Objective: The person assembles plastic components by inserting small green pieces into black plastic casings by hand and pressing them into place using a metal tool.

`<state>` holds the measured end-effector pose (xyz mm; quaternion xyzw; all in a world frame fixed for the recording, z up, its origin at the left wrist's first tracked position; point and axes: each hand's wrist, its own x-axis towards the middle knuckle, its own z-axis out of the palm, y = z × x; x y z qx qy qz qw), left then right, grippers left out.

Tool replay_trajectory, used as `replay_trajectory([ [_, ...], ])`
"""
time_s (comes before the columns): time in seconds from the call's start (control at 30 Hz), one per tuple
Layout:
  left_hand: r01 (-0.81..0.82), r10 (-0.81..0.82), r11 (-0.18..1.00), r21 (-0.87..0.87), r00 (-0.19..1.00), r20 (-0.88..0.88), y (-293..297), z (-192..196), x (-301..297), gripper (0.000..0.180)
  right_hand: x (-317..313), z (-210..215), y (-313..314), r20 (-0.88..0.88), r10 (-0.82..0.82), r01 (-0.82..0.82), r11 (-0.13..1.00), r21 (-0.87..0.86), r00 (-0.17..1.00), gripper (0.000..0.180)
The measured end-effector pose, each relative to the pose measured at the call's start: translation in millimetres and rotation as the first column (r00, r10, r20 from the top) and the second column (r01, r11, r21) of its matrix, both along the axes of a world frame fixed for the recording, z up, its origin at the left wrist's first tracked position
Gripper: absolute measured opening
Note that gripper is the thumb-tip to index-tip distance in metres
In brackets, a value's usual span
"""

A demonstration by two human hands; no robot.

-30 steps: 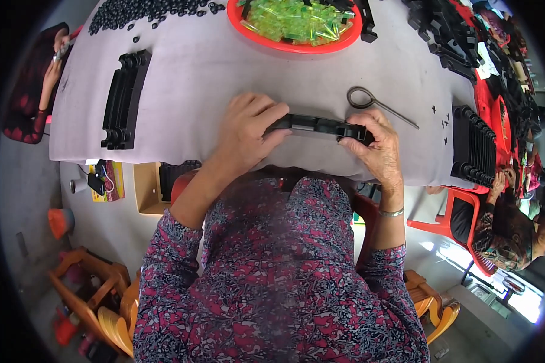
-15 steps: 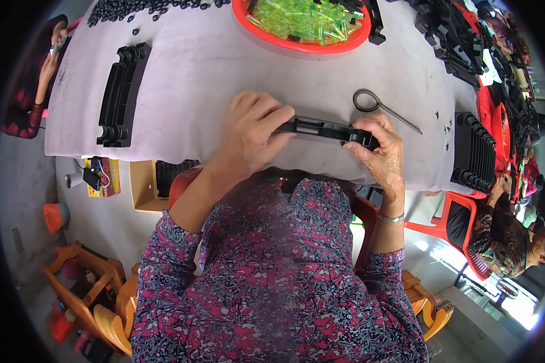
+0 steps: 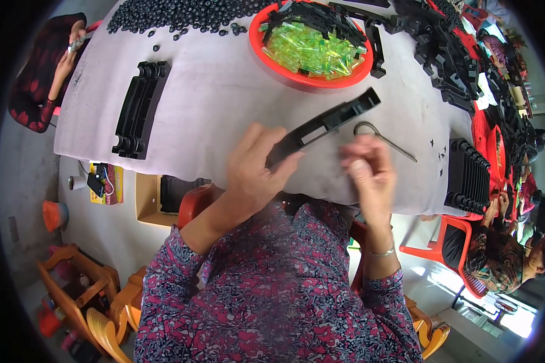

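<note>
My left hand (image 3: 255,160) is closed around the near end of a long, narrow black plastic housing (image 3: 339,116) with a slot along its middle. The housing slants up to the right above the cloth, its far end free. Just below that free end is my right hand (image 3: 372,172), apart from the housing and smeared by motion, its fingers seeming bent. A metal rod with a ring-shaped end (image 3: 399,149) lies on the cloth right behind my right hand.
Beyond my hands stands a red basin (image 3: 311,81) of yellow-green clear tubes (image 3: 311,51) and black strips. Small black round pieces (image 3: 188,15) lie far left, with stacked black housings (image 3: 140,112) nearer. More stacked housings (image 3: 467,175) stand right. Other people sit at both sides.
My right hand has let go of the housing and drawn down from it. My left hand has tilted the housing's free end up and away. The view has shifted, showing more of the table's far side.
</note>
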<state>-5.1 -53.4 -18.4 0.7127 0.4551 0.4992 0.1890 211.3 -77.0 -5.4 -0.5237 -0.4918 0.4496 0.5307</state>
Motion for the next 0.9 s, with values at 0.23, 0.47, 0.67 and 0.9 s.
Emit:
replay_trajectory([
  [0.23,0.006,-0.006,0.997,-0.082,1.0,-0.01,-30.4,1.5,25.7,0.064,-52.4,-3.4,6.5,0.027,0.165,-0.162,0.983,-0.082,0.986,0.021],
  [0.47,0.179,-0.176,0.981,-0.079,0.983,0.044,-27.1,18.3,10.3,0.077,-18.4,13.8,40.1,0.174,0.348,-0.323,0.933,-0.158,0.921,0.02],
  [0.67,0.172,-0.162,0.985,-0.011,0.906,-0.391,6.2,-2.8,-0.2,0.064,-10.1,27.0,54.1,0.691,0.518,-0.591,0.791,-0.161,0.504,0.015],
  [0.9,0.06,-0.045,0.998,0.018,0.888,-0.457,4.0,-4.1,-3.7,0.038,5.2,31.9,84.9,0.569,0.474,-0.456,0.87,-0.187,0.672,0.01],
])
